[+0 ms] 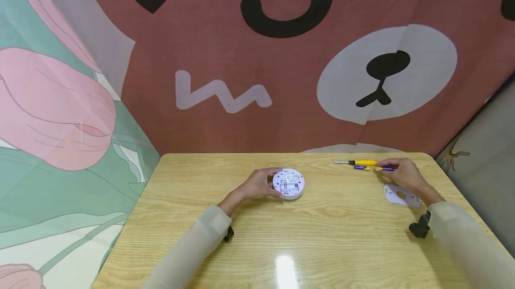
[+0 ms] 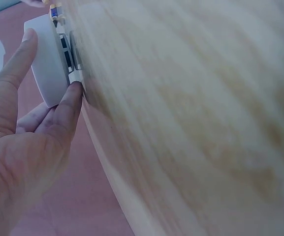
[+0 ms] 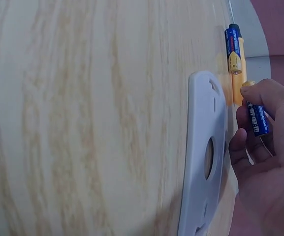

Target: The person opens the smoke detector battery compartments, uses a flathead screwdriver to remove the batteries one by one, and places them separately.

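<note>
A round white device with a battery compartment [image 1: 289,184] faces up on the table, near its middle. My left hand [image 1: 259,183] grips it by the rim, thumb on the near side and fingers on the far side. The compartment looks unfilled in the head view. At the right, my right hand [image 1: 404,174] pinches a blue and gold battery [image 3: 256,117] between thumb and fingers. Another battery of the same kind [image 3: 233,51] lies just left of that hand, beside a yellow-handled screwdriver [image 1: 365,162].
A white plate with a round hole [image 1: 396,194] lies on the wooden table [image 1: 322,235] under and beside my right wrist. Behind the table's far edge hangs a cloth with a printed bear face [image 1: 225,56].
</note>
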Tool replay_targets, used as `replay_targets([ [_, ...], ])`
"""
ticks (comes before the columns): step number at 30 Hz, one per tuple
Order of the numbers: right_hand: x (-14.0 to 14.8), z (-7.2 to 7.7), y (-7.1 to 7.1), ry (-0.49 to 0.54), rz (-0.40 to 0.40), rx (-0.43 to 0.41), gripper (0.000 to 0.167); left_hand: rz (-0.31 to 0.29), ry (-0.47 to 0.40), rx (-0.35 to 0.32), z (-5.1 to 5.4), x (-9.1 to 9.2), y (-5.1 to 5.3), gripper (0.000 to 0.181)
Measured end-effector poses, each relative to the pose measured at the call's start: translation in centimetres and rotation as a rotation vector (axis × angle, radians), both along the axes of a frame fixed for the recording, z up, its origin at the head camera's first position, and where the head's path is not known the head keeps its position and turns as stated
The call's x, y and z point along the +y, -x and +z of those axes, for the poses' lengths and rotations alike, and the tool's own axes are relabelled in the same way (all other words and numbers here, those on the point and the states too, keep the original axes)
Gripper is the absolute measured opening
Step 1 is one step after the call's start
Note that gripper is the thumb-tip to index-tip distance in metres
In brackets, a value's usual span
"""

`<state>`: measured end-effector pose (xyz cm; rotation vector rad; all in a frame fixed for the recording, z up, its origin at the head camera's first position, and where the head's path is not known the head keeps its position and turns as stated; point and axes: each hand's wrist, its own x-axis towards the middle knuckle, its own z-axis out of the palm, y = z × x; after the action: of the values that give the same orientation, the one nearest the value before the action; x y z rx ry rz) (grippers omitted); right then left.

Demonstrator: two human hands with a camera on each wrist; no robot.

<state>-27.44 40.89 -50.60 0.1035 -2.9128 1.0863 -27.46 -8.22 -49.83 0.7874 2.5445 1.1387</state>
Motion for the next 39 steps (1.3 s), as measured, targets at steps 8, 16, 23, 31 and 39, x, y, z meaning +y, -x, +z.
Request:
replay_targets([
  [8,0.4,-0.3,0.5,-0.042,-0.010,-0.015,0.028,0.009,0.013,0.006,0.2,0.0,-0.1,0.094],
  [16,0.3,-0.4,0.5,-0.035,0.009,-0.032,0.027,0.012,0.007,-0.001,0.0,0.1,0.0,0.095],
  [23,0.4,-0.8,0.8,-0.033,0.013,-0.026,0.026,0.010,0.010,-0.004,0.0,0.1,0.0,0.095],
  [31,0.6,-0.5,0.5,-0.056,0.025,-0.003,0.031,0.011,0.022,-0.001,0.1,0.1,-0.1,0.094],
  [39,1.1,0.3,-0.1,-0.129,0.032,-0.012,0.052,0.008,0.024,-0.004,0.0,0.2,0.0,0.095],
])
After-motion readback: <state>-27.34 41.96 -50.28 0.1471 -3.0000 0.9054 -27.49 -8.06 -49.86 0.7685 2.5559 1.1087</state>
